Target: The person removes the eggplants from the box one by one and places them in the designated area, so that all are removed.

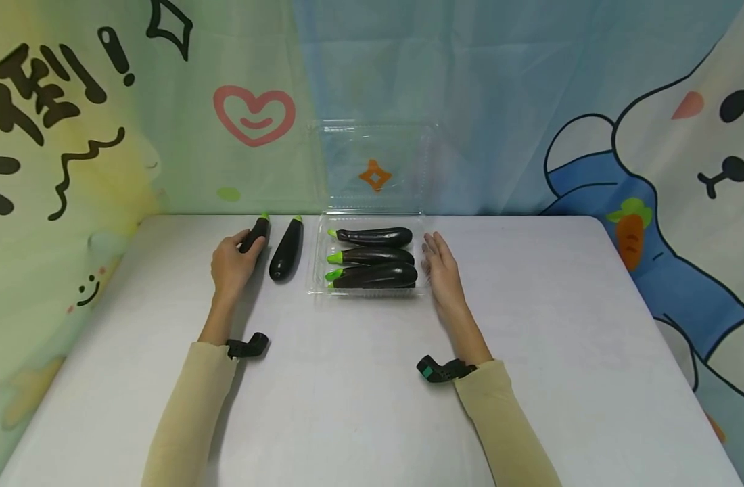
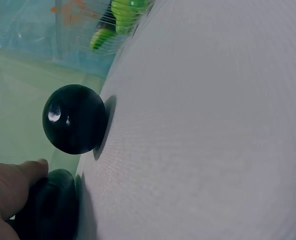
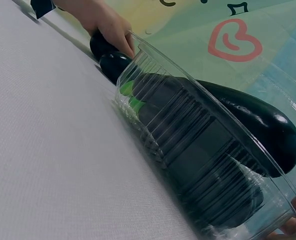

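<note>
On the left of the table my left hand grips a dark, glossy eggplant, its green stem end pointing away. Just right of it lies a loose eggplant; its rounded end faces the left wrist camera. A clear plastic clamshell box stands open, with several eggplants lying crosswise inside, green ends to the left. My right hand is held against the box's right side, fingers extended. In the right wrist view its fingertips show at the box's near corner.
The box's transparent lid stands raised at the back, in front of a printed cloth backdrop. A white table spreads around the box and both arms. Each wrist wears a small black camera.
</note>
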`<act>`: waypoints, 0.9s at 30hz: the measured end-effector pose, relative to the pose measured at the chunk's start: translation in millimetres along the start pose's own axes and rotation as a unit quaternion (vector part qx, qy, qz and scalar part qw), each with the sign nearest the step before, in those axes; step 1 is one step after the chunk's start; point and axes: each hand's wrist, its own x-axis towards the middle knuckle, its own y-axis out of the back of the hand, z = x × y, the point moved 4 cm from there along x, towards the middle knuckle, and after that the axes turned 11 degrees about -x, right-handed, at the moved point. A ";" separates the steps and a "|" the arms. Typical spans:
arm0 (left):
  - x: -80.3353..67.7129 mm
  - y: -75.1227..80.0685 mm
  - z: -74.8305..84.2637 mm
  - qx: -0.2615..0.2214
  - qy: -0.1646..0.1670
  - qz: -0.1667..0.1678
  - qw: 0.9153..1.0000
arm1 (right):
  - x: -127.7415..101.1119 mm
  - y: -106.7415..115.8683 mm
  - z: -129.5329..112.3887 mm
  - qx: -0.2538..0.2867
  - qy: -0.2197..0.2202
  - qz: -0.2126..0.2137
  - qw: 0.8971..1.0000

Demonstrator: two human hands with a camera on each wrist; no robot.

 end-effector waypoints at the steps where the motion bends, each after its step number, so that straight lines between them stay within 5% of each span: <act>1: 0.0 0.6 0.4 -0.001 -0.003 0.001 1.000 | 1.9 0.4 2.1 0.001 0.001 0.000 1.000; 9: -0.1 4.4 4.0 0.021 -0.007 -0.005 1.000 | 14.9 3.2 21.4 -0.009 0.012 0.010 1.000; 12: -10.8 6.8 24.7 0.014 -0.074 0.018 0.997 | 13.8 3.3 22.9 -0.017 0.015 0.012 1.000; 14: -24.0 4.3 49.8 -0.005 -0.150 0.011 0.989 | 13.1 3.9 23.5 -0.019 0.012 0.015 1.000; 16: -40.3 -4.2 78.0 -0.030 -0.223 -0.026 0.974 | 12.2 4.8 23.3 -0.016 0.008 0.016 1.000; 19: -64.1 -26.8 112.2 -0.067 -0.283 -0.138 0.947 | 10.5 6.0 20.3 -0.011 0.004 0.020 1.000; 23: -85.1 -57.9 131.3 -0.084 -0.287 -0.251 0.921 | 4.1 3.4 8.9 -0.011 0.000 0.014 1.000; 27: -95.8 -78.4 138.9 -0.085 -0.290 -0.294 0.907 | 1.4 0.8 3.7 -0.020 0.000 0.006 1.000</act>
